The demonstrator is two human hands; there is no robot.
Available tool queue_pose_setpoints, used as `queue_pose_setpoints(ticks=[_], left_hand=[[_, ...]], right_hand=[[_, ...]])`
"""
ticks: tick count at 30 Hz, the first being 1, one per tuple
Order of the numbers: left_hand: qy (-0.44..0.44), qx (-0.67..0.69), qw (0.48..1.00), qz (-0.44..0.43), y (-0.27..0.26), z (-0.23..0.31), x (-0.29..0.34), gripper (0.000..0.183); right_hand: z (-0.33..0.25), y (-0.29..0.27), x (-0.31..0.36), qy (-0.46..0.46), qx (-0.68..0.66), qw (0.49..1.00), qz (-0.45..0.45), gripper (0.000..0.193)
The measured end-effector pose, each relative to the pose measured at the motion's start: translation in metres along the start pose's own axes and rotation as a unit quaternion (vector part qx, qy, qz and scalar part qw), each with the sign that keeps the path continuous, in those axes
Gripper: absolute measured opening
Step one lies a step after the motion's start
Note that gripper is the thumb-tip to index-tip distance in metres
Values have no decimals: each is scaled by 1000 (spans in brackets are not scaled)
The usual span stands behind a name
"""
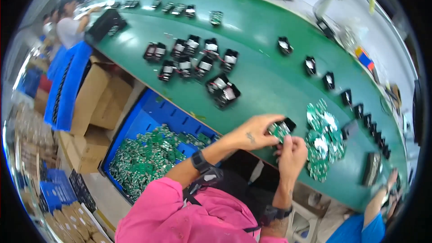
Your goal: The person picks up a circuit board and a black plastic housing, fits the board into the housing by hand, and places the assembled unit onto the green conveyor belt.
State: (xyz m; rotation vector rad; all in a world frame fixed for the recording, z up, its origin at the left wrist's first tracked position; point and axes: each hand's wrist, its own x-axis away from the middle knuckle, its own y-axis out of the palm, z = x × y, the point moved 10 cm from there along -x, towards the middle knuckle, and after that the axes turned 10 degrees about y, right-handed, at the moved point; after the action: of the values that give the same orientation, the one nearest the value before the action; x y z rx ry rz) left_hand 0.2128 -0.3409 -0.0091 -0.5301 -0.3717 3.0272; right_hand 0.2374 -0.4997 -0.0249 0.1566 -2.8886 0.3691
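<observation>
Left hand point(258, 131): wrapped round a black box point(290, 124), a green circuit board point(278, 130) against it, above the desk point(256, 96).
Right hand point(293, 150): fingertips at the board; from here I can't tell whether its grip is clenched.
Blue bin point(155, 107): beside the left forearm, heaped with boards.
Board pile point(320, 144): just right of both hands.
Box cluster point(204, 64): farther up the desk.

Green circuit board point(279, 130), tilted, black case point(291, 124) (partly hidden) just beside
</observation>
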Motion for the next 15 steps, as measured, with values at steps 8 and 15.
queue_pose_setpoints(ticks=[8,15], left_hand=[[-9,39,998,-40,-6,8,-13,69],[-137,275,948,-84,18,5,-2,64]], right_hand=[[1,3,0,18,1,1000,-5,21],[-2,0,11,-5,-49,998,-28,19]])
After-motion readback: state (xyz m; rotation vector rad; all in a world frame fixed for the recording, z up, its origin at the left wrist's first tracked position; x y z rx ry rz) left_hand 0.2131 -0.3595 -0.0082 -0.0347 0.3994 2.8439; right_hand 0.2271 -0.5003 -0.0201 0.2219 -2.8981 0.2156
